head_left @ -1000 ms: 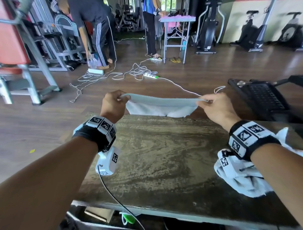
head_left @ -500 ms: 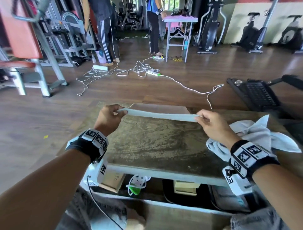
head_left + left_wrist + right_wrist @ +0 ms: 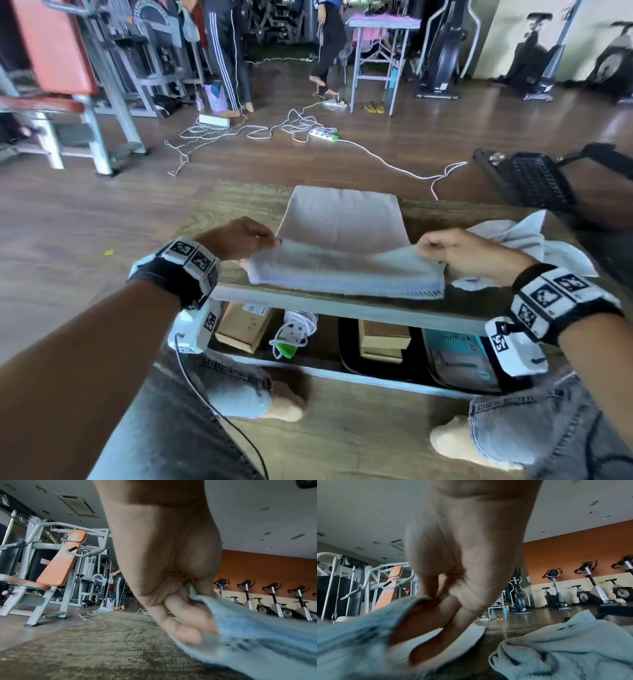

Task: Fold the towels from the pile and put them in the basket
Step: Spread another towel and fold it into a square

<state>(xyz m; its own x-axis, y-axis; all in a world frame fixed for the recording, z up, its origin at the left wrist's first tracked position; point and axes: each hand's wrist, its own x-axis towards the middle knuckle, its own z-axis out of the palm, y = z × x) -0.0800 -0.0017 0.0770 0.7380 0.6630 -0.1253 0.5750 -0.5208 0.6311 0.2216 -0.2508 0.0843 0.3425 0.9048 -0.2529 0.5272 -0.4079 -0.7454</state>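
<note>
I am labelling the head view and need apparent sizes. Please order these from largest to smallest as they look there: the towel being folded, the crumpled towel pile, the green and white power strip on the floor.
1. Towel being folded.
2. Crumpled towel pile, partly hidden by the right arm.
3. Power strip, smallest, but farthest away.

The towel [image 3: 346, 270] I am holding is blurring in both wrist views; my fingertips [image 3: 424, 248] are hiding its corners, and the pile [image 3: 534, 240] is lying partly behind my right hand [image 3: 469, 253].
</note>
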